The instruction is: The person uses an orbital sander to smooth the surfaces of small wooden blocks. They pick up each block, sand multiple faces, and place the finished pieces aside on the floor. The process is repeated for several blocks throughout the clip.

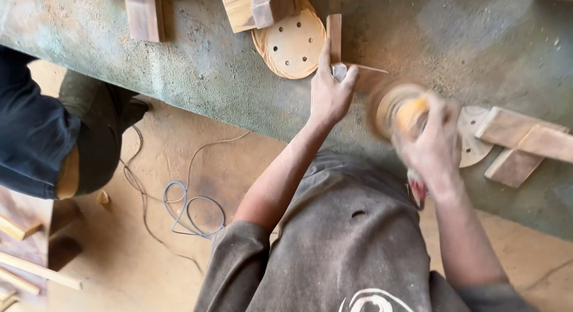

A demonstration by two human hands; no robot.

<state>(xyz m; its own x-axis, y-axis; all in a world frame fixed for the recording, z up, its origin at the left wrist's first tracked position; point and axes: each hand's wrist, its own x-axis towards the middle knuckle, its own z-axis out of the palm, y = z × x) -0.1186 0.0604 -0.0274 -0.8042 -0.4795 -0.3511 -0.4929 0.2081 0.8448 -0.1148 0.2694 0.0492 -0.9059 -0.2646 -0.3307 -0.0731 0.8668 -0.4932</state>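
Note:
My left hand point(328, 92) pinches a small pale piece point(340, 71) at the end of a flat wooden piece point(369, 78) lying on the dusty green workbench point(197, 67). Just to its right, my right hand point(431, 144) grips a round power sander point(401, 112), blurred with motion, its disc beside the wooden piece. A narrow wooden strip point(334, 36) stands just beyond my left fingers.
A round sanding disc with holes point(291, 45) lies under wood blocks point(258, 8) at the back. More wood pieces point(522, 146) and another disc point(473, 144) lie at right. Another person in dark clothes point(42, 133) is at left. Cables point(191, 207) trail over the floor.

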